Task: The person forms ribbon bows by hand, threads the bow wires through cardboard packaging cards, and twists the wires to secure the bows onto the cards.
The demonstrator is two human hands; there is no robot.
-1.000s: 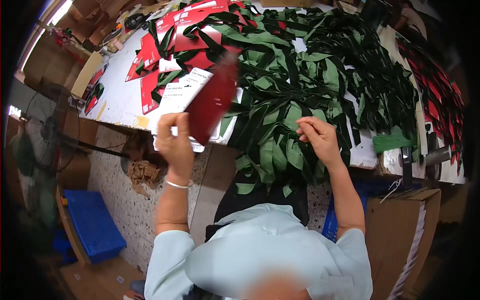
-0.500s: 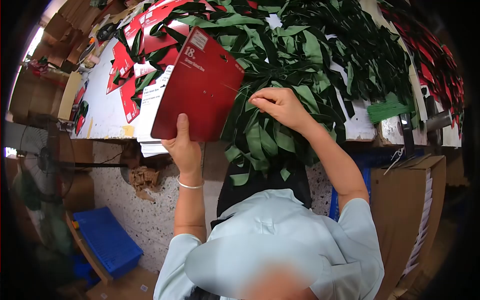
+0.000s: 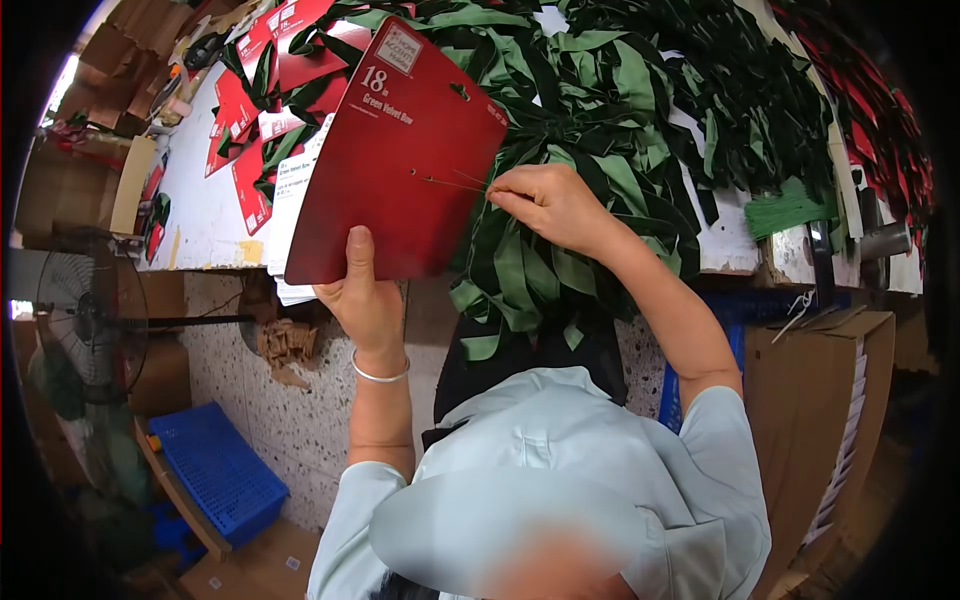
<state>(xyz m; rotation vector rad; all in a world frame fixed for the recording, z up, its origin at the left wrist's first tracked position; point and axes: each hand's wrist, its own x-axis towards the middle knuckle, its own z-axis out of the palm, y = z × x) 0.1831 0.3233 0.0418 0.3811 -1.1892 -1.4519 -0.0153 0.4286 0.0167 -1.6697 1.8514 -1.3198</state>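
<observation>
My left hand [image 3: 366, 305] grips a red card [image 3: 385, 180] by its lower edge, thumb across the front. The card is printed "18 in Green Velvet Bow" and stands tilted, with two small holes near its middle. At its right edge, my right hand [image 3: 550, 205] pinches a thin wire [image 3: 460, 184], which runs to the holes in the card. Behind the card and hand lies a heap of green velvet bows [image 3: 620, 85], their ribbon ends hanging over the table edge. What lies behind the card is hidden.
White printed cards [image 3: 291, 190] are stacked left of the held card. Further left lie red cards with green ribbon [image 3: 252, 190]. A bundle of green wire ties [image 3: 790, 210] is at the right. Below are a fan [image 3: 92, 312], a blue crate [image 3: 220, 470] and a cardboard box [image 3: 800, 430].
The red card has shifted slightly up and left and faces me more squarely. My right hand has moved a little left, and the wire now shows at the holes.
</observation>
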